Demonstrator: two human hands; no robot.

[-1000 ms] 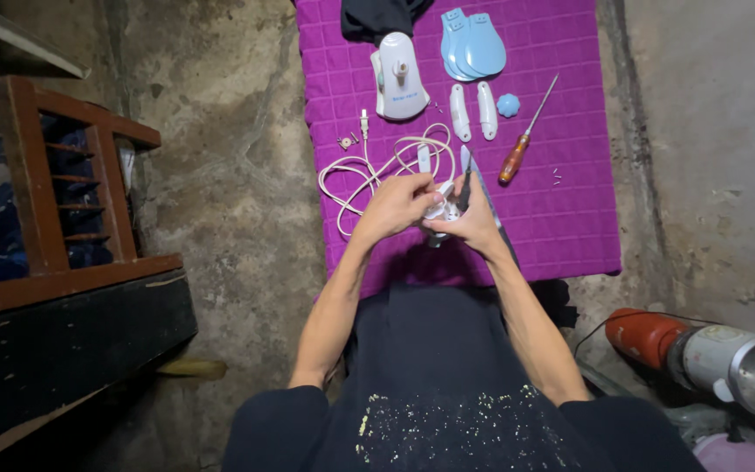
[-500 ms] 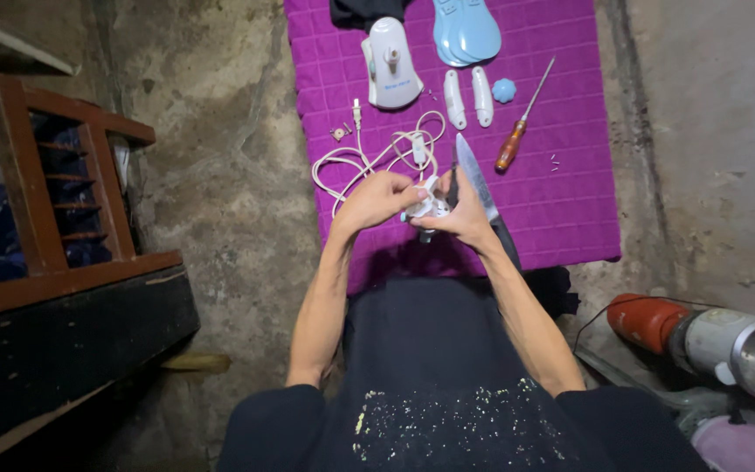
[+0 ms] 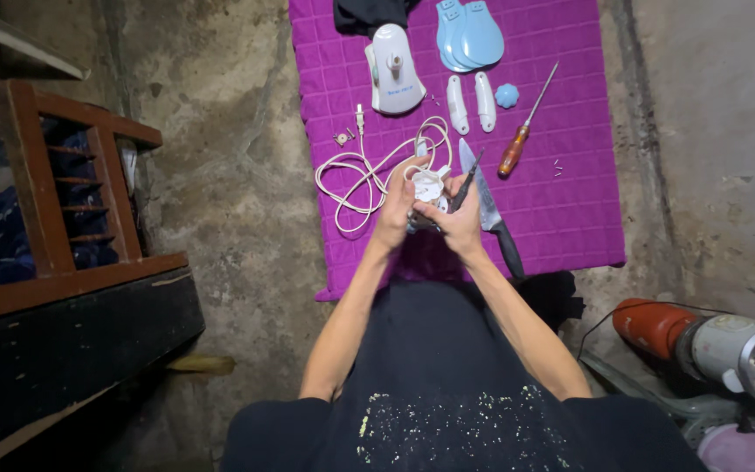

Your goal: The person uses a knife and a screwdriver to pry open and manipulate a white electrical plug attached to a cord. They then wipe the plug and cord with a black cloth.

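Rough, stained concrete floor all round, with a quilted purple mat (image 3: 570, 192) spread flat over it as the work surface. Held just above the near edge of the mat: a small white plastic part (image 3: 431, 186), cupped in the left hand (image 3: 398, 210), fingers curled closed around it. Right hand (image 3: 459, 223) pinched shut on a thin dark tool (image 3: 466, 181), tip laid against the white part, apparently mid-way through prying or unscrewing something small; exact contact point too small to tell. Likely needing a steady grip and light, careful pressure next, given the smooth, slippery plastic. Trailing from the part across the left half of the mat: a white cord (image 3: 369, 175), soft and looped loosely. Just right of the hands on the mat: a knife (image 3: 488, 210), flat steel blade, black handle. Farther up the mat: a screwdriver (image 3: 522, 131) with a glossy orange-brown handle, two narrow white pieces (image 3: 470, 101), a rounded white housing (image 3: 394, 70), pale blue curved shells (image 3: 469, 33) and a small blue knob (image 3: 507, 95). Left of the mat: a wooden frame (image 3: 63, 218) with slats. Right of the mat, near the lap: an orange and metal cylinder (image 3: 709, 341).
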